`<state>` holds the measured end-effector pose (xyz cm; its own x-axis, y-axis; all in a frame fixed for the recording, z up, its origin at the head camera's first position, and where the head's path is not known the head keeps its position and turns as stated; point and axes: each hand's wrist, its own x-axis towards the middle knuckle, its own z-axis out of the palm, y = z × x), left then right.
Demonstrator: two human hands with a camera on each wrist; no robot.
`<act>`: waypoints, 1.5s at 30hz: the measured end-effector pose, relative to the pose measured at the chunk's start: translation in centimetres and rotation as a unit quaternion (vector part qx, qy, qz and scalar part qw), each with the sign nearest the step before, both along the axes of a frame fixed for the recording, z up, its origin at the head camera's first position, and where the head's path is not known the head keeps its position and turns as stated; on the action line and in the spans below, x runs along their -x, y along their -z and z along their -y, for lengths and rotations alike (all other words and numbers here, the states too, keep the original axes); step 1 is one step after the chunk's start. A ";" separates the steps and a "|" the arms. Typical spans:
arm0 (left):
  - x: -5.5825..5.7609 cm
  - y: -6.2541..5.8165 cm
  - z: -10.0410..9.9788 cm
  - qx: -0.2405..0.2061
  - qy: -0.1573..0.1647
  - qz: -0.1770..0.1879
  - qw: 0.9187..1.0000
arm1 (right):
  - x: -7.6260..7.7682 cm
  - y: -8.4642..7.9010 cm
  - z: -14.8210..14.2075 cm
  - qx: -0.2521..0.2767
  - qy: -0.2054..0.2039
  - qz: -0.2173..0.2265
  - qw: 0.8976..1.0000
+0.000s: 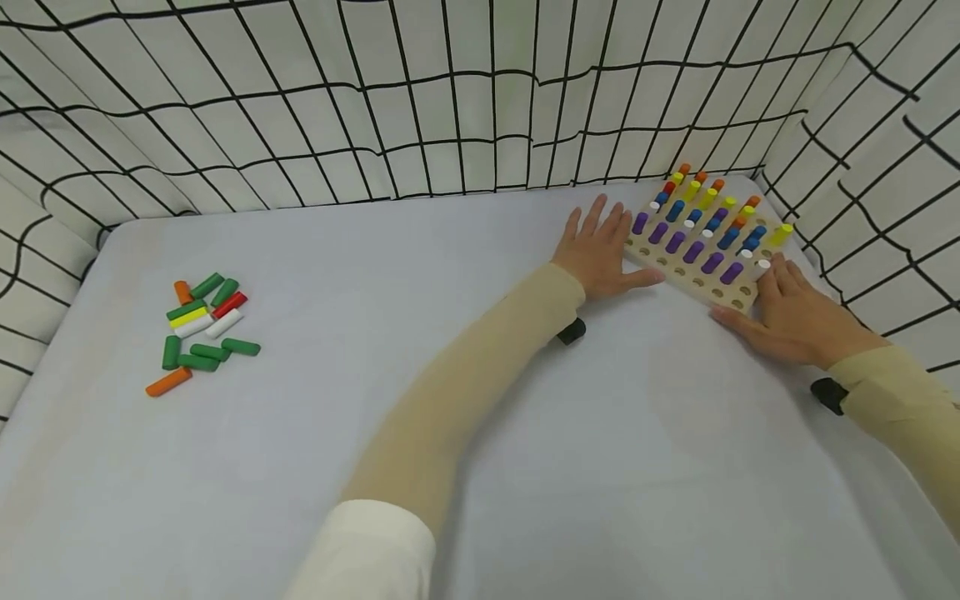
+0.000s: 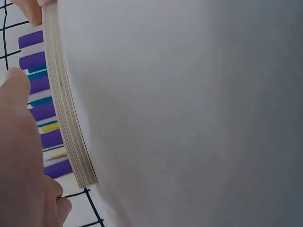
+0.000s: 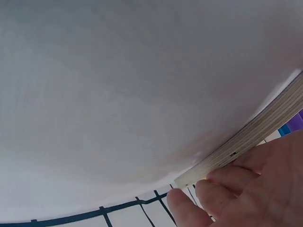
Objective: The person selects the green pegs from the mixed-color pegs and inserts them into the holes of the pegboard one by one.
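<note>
A wooden pegboard lies at the far right corner of the table, with colored pegs standing in it. Purple pegs form a row near its front; behind are blue, white, yellow, orange and red ones. My left hand is at the board's left end, fingers spread and straight, thumb along the front edge. At the right front corner, my right hand rests against the board, fingers extended along the right side and thumb at the front edge. The right wrist view shows those fingers beside the layered wooden edge.
Loose pegs lie in a cluster on the left of the table: several green pegs, orange, white, red and yellow ones. Black wire mesh borders the back and sides of the white-covered table.
</note>
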<state>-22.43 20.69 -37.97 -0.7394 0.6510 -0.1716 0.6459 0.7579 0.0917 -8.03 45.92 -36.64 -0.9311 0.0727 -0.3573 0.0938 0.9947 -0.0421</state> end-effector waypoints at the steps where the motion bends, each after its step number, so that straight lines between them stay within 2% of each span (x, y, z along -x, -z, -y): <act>1: -0.1 0.1 -0.2 0.002 -0.001 0.003 1.000 | 0.0 0.0 0.1 0.000 0.001 0.001 1.000; 6: -0.3 0.1 -0.6 0.002 -0.013 0.012 1.000 | -0.3 -0.1 0.8 -0.004 -0.002 -0.002 1.000; 13: -0.9 -0.7 0.7 0.000 -0.024 0.025 0.999 | -0.8 0.2 1.8 -0.010 -0.008 -0.015 1.000; 22: -0.1 0.7 0.8 0.003 -0.021 0.031 0.999 | -1.3 0.5 3.1 -0.012 -0.017 -0.032 0.999; 29: -1.1 -0.6 1.8 -0.006 -0.020 0.023 1.000 | -1.5 0.3 3.9 -0.022 -0.025 -0.048 0.998; 45: -1.8 -1.3 4.3 0.000 -0.016 0.015 1.000 | -2.0 0.2 5.9 -0.013 -0.035 -0.042 0.998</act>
<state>-20.66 16.38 -36.65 -0.7549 0.6266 -0.1938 0.6176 0.7785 0.1117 -6.05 40.00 -36.89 -0.9609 0.0143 -0.2766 0.0212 0.9995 -0.0217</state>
